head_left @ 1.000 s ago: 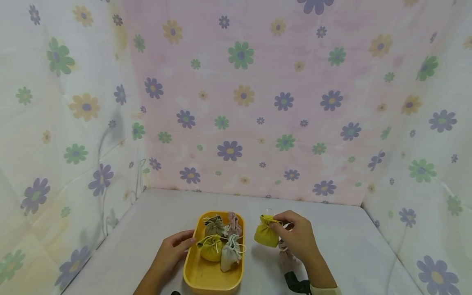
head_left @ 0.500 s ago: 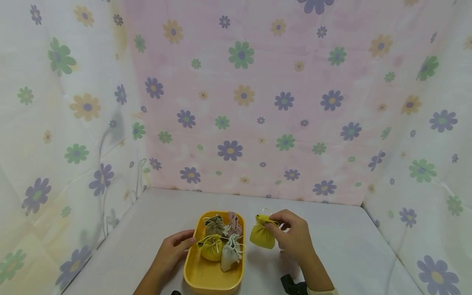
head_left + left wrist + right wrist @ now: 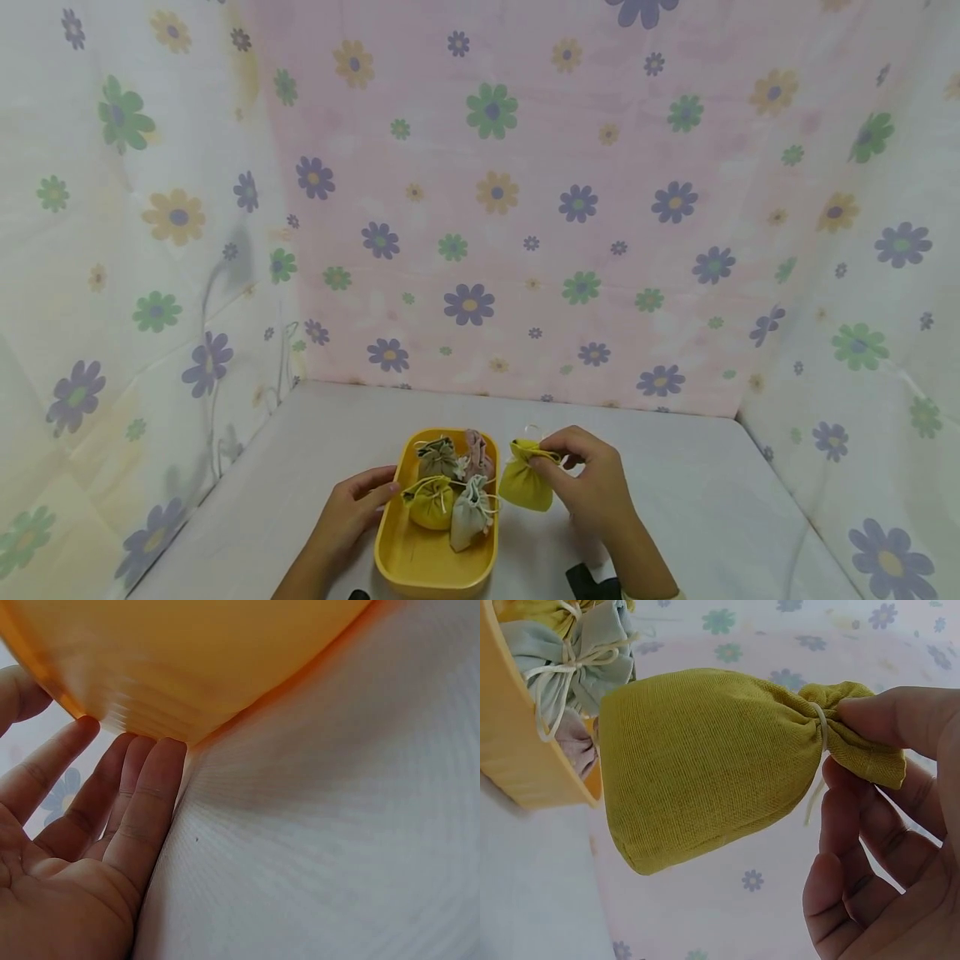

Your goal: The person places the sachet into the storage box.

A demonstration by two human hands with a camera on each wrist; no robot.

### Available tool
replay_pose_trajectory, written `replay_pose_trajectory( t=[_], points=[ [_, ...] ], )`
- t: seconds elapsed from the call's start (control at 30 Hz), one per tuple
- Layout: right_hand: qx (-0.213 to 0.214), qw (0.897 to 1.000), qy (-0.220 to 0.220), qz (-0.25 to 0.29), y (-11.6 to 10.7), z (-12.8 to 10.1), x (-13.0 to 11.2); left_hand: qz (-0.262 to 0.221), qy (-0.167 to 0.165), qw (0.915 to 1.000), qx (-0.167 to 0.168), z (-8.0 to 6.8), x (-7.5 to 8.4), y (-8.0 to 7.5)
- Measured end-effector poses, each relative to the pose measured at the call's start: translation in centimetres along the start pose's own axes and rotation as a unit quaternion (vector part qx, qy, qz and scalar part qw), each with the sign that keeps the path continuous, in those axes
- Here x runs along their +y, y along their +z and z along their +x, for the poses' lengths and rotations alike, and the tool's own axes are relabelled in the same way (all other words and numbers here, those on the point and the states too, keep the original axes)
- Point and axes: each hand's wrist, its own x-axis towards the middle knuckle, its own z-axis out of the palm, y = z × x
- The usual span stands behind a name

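Observation:
My right hand (image 3: 588, 483) pinches a yellow drawstring pouch (image 3: 527, 483) by its gathered neck, thumb against curled fingers. The pouch hangs just off the right side of a yellow tray (image 3: 420, 575). In the right wrist view this pouch (image 3: 712, 765) lies across the middle, its cord tied round the neck. My left hand (image 3: 352, 512) rests at the tray's left side. In the left wrist view its straight fingers (image 3: 146, 795) touch the tray's outer wall (image 3: 202, 667), thumb near the rim.
Inside the tray sit an olive pouch (image 3: 438, 458), a pink pouch (image 3: 477, 458), a yellow pouch (image 3: 431, 504) and a pale grey pouch (image 3: 468, 517). White tabletop (image 3: 697, 500) spreads to the right. Flowered cloth (image 3: 525, 275) walls in the back and sides.
My right hand has carried the yellow pouch left, closer to the tray. A pinkish pouch seen earlier beneath the right wrist is now mostly hidden. The left hand and tray have hardly moved.

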Motion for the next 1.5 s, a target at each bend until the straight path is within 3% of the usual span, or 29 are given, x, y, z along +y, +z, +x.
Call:
replay_pose_trajectory(
  t=[0.4, 0.63, 1.2, 1.5],
  points=[
    [-0.019, 0.999, -0.028, 0.024, 0.6, -0.6, -1.2, -0.001, 0.001, 1.0, 0.002, 0.1, -0.1, 0.0],
    [-0.063, 0.996, 0.004, 0.07, 1.5, -1.2, -2.4, -0.002, 0.0, 1.0, 0.003, 0.1, 0.1, 0.1],
    [-0.116, 0.988, -0.031, 0.095, 3.7, -2.4, -3.6, 0.001, 0.002, 1.0, 0.003, -0.3, 0.3, 0.0],
    [-0.131, 0.985, -0.02, 0.108, 4.9, -2.9, -4.0, 0.007, 0.002, 0.9999, 0.007, -0.4, 0.4, 0.1]
  ],
)
